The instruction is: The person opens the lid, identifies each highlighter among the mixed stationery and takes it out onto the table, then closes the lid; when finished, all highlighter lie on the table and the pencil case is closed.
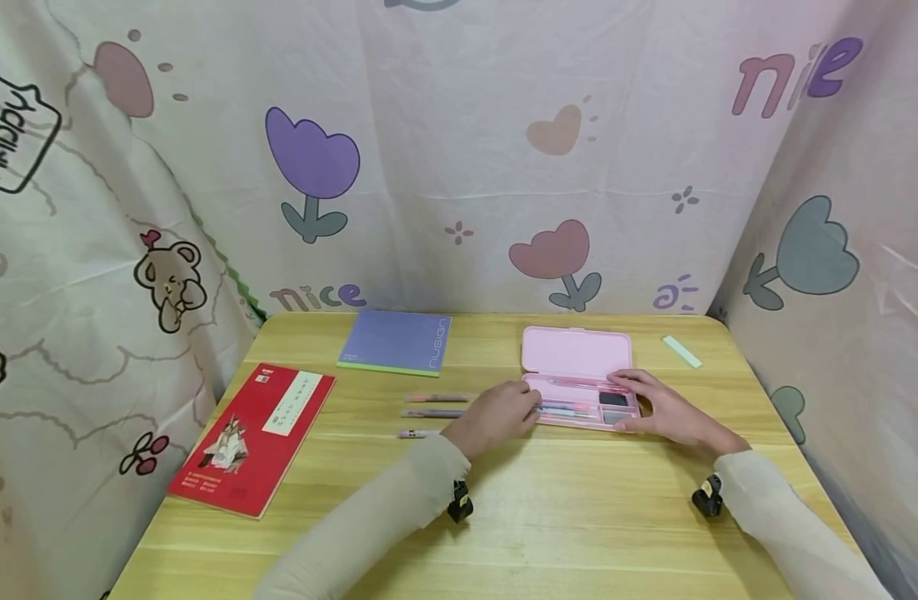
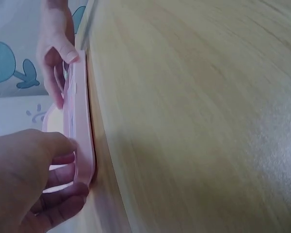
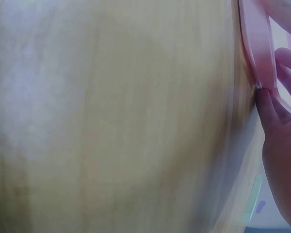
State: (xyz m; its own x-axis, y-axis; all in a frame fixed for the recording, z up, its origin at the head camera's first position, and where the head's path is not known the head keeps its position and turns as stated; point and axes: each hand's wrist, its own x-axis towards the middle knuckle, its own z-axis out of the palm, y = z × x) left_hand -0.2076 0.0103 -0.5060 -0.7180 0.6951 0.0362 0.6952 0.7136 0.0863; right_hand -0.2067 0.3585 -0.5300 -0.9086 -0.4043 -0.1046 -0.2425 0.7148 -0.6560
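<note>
A pink pencil case [image 1: 576, 350] lies on the table with its lid folded back. Several pens [image 1: 567, 412] lie in its long compartment, and a dark block [image 1: 613, 399] sits in a small compartment at the right. My left hand [image 1: 496, 417] holds the case's left end, its fingers bent around the wall [image 2: 83, 121] in the left wrist view. At the opposite end, my right hand [image 1: 669, 408] grips the case between the thumb at the front corner and the fingers farther back. In the right wrist view, the thumb [image 3: 267, 109] presses against the case's corner.
Left of the case lie an orange-tinted pen [image 1: 435, 398], a purple pen [image 1: 432, 413] and a short patterned stick [image 1: 414, 433], partly behind my left wrist. A blue notebook [image 1: 395, 342] and a red book [image 1: 252, 442] lie farther left. A pale green strip [image 1: 682, 351] lies back right.
</note>
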